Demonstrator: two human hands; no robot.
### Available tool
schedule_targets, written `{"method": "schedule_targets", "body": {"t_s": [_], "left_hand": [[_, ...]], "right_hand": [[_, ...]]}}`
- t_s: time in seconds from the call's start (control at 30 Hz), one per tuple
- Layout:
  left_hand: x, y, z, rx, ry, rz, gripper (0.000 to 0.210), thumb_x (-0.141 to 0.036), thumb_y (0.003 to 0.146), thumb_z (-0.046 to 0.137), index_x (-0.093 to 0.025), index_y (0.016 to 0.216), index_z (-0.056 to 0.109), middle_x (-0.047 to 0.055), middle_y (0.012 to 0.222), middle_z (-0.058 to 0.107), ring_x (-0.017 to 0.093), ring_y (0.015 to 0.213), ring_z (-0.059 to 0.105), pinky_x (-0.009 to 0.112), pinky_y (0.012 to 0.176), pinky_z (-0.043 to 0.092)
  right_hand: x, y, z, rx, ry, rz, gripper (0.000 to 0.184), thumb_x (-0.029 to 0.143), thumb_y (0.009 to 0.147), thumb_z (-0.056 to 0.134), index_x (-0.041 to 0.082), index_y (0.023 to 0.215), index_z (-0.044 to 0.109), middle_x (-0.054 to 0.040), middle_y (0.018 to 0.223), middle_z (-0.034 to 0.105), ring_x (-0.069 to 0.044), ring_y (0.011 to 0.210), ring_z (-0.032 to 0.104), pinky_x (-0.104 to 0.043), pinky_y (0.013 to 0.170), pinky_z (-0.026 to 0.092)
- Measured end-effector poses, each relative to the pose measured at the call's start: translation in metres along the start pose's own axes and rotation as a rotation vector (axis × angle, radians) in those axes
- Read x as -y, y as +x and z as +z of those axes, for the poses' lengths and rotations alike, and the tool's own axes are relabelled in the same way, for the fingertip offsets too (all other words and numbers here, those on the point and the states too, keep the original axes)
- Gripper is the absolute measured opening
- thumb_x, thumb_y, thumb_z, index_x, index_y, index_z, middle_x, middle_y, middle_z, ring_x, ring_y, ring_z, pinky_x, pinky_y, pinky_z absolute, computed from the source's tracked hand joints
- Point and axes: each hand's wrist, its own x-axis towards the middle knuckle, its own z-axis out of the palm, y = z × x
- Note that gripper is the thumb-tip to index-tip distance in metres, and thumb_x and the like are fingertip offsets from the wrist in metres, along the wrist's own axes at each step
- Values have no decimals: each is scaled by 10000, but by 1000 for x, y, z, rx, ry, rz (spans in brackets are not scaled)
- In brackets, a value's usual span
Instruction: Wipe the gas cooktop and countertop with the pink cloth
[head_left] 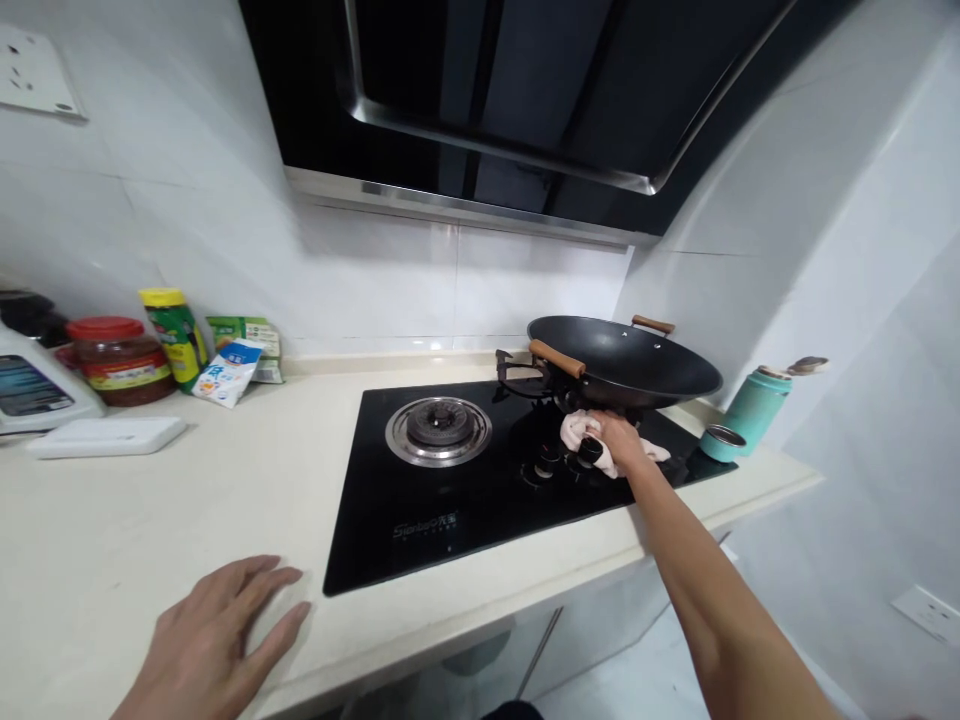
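My right hand (621, 440) reaches across the black glass cooktop (420, 510) and presses a pale pink cloth (579, 430) onto the glass just under the black wok (626, 360), next to two black control knobs (566, 458). The wok has wooden handles and stands on the right burner. The left burner (439, 430) is bare. My left hand (214, 640) lies flat on the cream countertop (112, 540), fingers spread, holding nothing, just left of the cooktop's front corner.
A teal flask (754, 405) and its cap (721, 442) stand right of the cooktop. At the back left are a red-lidded jar (120, 360), a yellow-capped bottle (174, 335), packets (232, 368), a white flat box (105, 437). A black range hood (525, 90) hangs overhead.
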Motion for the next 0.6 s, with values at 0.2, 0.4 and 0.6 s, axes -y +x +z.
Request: {"method": "schedule_targets", "body": {"t_s": [0.2,0.4,0.6], "left_hand": [[-1,1,-2,14,-18,-4,402,-596,858,538,-310,1034,760,70,1134,735,311,1058,686,469,903,538],[-4,-3,0,22,-16,-14,387,-569,887,528,-302,1065,743,75,1183,715,311,1109,661,460,912,518],[-8,-7,3,-17,2,29,367,-531,919,505,-295,1112,710,82,1208,685,306,1140,627,463,934,480]], "right_hand": [[13,-13,-14,50,-32,65,374,377,1000,494,237,1322,623,-116,1186,665,-211,1073,610,-272,922,409],[32,-81,-32,-4,-140,212,412,200,1014,318,134,1328,576,-205,1209,596,-296,1080,595,-379,875,446],[65,-153,-41,-44,-248,73,331,316,1004,427,115,1177,625,-198,1136,615,-321,1044,578,-391,864,446]]}}
